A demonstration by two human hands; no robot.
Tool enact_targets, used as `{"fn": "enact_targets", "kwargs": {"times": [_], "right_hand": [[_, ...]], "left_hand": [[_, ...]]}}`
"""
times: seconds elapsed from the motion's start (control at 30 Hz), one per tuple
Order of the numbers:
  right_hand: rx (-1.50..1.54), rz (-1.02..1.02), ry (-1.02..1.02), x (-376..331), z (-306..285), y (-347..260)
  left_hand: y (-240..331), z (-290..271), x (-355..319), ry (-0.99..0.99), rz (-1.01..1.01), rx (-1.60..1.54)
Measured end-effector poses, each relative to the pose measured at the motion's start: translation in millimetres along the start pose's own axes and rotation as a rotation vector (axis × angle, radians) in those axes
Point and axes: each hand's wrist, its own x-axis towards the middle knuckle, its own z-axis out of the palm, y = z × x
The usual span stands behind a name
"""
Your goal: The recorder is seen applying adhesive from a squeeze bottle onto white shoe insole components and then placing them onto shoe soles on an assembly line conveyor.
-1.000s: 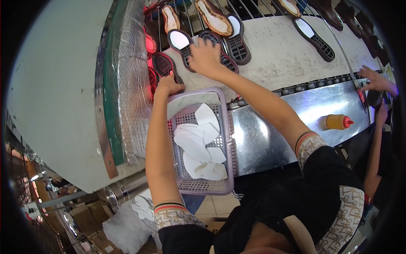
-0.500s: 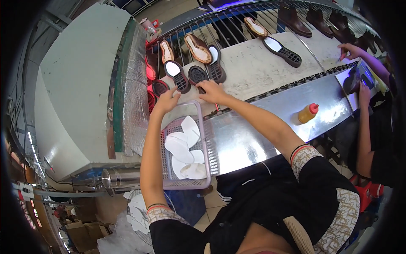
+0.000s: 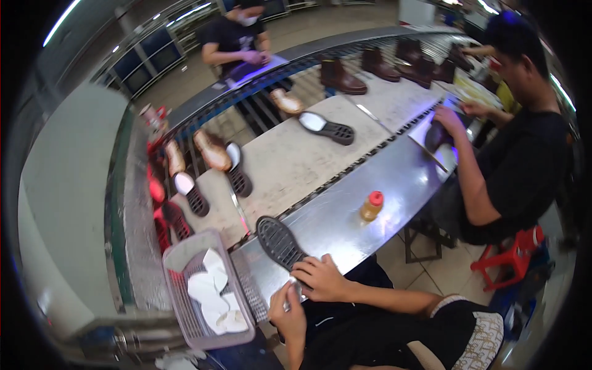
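The dark sole (image 3: 279, 242) has left the pale belt (image 3: 277, 176) and now slants over the metal desk (image 3: 336, 237), near the person, so it is in hand for close work. The right hand (image 3: 319, 277) is clamped on its near end; the left hand (image 3: 288, 309) curls just beside, its grip too unclear to tell.

Metal bench (image 3: 324, 231) running along near side of pale belt (image 3: 287, 176); bottle (image 3: 372, 208) standing upright on bench. Basket (image 3: 227, 341) sitting at bench's left end, white pieces (image 3: 206, 287) lying inside. Held sole (image 3: 279, 242) reaching over bench, contact unclear. Belt carrying other soles (image 3: 193, 198). Uppers (image 3: 211, 151) lying across belt's far edge and rods. Boots (image 3: 339, 77) standing farther right. Stool (image 3: 509, 259) standing on tiled floor (image 3: 425, 283).
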Motion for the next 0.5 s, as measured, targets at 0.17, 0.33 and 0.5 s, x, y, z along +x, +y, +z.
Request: {"fn": "enact_targets", "kwargs": {"times": [0.17, 0.33, 0.5], "right_hand": [[-0.059, -0.070, 0.196, 4, -1, 7], [-0.058, -0.100, 0.283, 3, 7, 19], [0.003, -0.099, 0.320, -5, 8, 14]], "left_hand": [[-35, 51, 7, 0.079, 0.236, 0.150], [-32, 56, 11, 0.111, 0.222, 0.077], [-35, 55, -2, 0.163, 0.179, 0.133]]}}
